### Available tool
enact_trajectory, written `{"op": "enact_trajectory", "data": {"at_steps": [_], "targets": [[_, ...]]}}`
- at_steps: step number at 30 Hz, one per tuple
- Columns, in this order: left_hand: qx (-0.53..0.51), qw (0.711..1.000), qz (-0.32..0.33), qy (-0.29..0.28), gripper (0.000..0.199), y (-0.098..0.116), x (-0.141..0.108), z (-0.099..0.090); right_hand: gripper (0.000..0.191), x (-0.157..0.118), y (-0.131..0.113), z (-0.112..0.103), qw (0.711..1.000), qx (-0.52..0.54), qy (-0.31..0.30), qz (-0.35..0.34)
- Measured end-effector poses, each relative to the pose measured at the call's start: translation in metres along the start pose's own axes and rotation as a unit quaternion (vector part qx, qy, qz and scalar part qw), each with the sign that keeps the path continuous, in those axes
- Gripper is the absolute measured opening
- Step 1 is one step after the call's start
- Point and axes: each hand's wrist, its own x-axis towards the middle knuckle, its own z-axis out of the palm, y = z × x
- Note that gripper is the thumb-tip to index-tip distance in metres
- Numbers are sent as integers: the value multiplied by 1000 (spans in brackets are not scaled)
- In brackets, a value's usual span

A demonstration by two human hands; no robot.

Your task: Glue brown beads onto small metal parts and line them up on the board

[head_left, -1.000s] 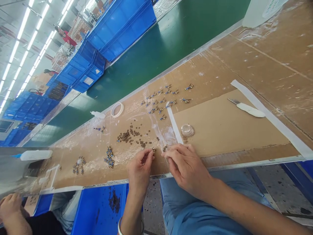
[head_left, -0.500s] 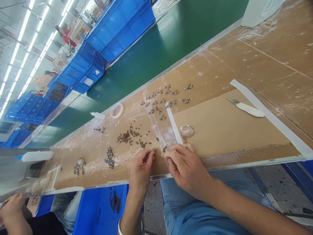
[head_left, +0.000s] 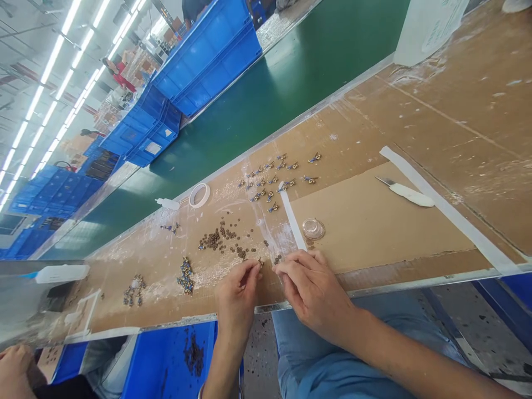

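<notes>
My left hand [head_left: 240,285] pinches a small figurine [head_left: 260,262] between thumb and forefinger, just over the table's near edge. Close to its right, my right hand [head_left: 311,282] has its fingers bent together beside a few small brown discs [head_left: 277,259]; whatever its fingertips hold is too small to make out. Beyond the left hand lies a pile of small brown discs [head_left: 213,239]. Several blue and gold figurines [head_left: 272,180] are spread farther back. More figurines lie heaped [head_left: 185,277] to the left. A small clear dish [head_left: 313,228] stands beyond the right hand.
A knife [head_left: 411,195] lies on the cardboard at right. A tape roll [head_left: 199,195] and a small white bottle [head_left: 168,204] sit near the green belt [head_left: 291,72]. Blue crates [head_left: 208,61] stand beyond it. Another person's hand [head_left: 19,368] shows at lower left, below a larger bottle [head_left: 62,274].
The view has shifted slightly. Both hands keep nearly the same pose and place, with the figurine still in my left hand.
</notes>
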Motion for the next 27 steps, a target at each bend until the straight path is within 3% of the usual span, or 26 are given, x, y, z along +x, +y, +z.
{"op": "enact_trajectory", "data": {"at_steps": [4, 7, 15, 19, 22, 27], "targets": [[-171, 983, -50, 35, 16, 7, -5, -3, 20, 0, -1, 0, 1000, 4, -3, -6], [-228, 970, -77, 35, 21, 10, 13, -5, 20, -1, -2, 1, 1000, 4, -6, -15], [-171, 985, -17, 4, 16, 2, 121, 7, 24, -1, -1, 4, 999, -11, 17, -38], [-124, 992, 7, 1, 9, 0, 140, 12, 24, 1, -2, 4, 998, -26, 25, -51], [-60, 997, -13, 52, 11, -20, 132, -6, 24, 1, -2, 2, 996, -31, 33, -71], [80, 977, -131, 151, 16, -85, 97, -75, 20, -2, 3, 2, 994, -29, 23, -102]]}}
